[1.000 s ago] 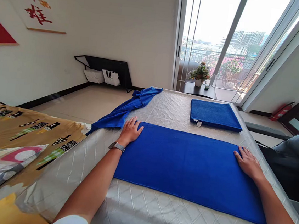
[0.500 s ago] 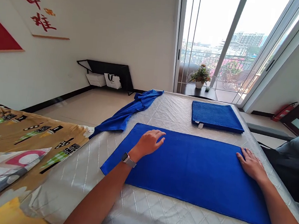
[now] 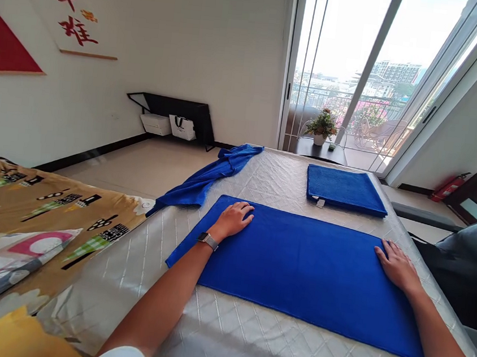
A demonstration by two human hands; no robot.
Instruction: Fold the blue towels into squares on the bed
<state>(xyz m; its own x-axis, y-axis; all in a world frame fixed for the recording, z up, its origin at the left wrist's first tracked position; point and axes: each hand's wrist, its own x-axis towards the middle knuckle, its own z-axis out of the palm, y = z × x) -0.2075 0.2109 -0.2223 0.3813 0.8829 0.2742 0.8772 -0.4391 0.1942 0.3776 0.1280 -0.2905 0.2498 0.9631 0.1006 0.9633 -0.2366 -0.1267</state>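
A blue towel (image 3: pixel 297 270) lies spread flat across the quilted mattress (image 3: pixel 248 333). On its left part rests my left hand (image 3: pixel 233 220), palm down with fingers loosely stretched and a watch on the wrist. My right hand (image 3: pixel 400 266) lies flat on the towel's far right corner, fingers spread. Neither hand grips anything. Beyond the towel sits a folded blue towel stack (image 3: pixel 346 188) with white tags at its near edge. A crumpled blue towel (image 3: pixel 217 172) trails along the mattress's far left edge.
Left of the mattress are a patterned brown cloth (image 3: pixel 49 198), a printed pillow (image 3: pixel 8 262) and a yellow cushion (image 3: pixel 21 337). A dark bag (image 3: pixel 467 271) stands at right. A small table (image 3: pixel 322 150) bears a flowerpot (image 3: pixel 319 139) by the glass door.
My left hand has moved slightly left and come down onto the towel. My right hand stays at the far right corner. The view has shifted a little.
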